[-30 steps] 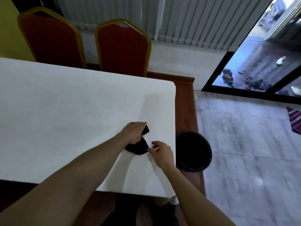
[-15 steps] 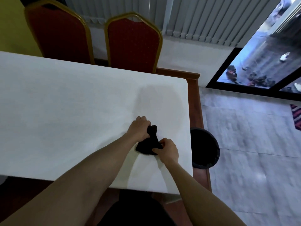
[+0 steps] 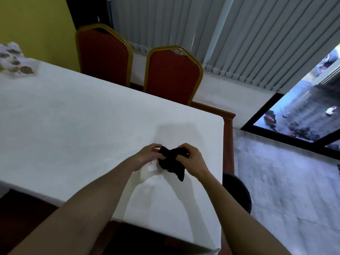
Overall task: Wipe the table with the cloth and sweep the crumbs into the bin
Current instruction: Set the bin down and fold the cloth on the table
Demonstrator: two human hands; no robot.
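Table [image 3: 73, 126], white-covered, brown wooden edge exposed on the right; black cloth [image 3: 172, 160], bunched, above the near right part of the tabletop, one corner drooping toward the viewer; left hand [image 3: 147, 156], fingers curled into the cloth's left side; right hand [image 3: 192, 159], fingers curled over its right side; bin [image 3: 239, 192], dark and round, on the floor just beside the table's right edge; two red chairs [image 3: 173, 74], gold-framed, at the far side.

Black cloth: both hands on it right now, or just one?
Touching, both. The head view shows the left hand gripping the black cloth at its left end and the right hand curled over its right side, above the white tablecloth.
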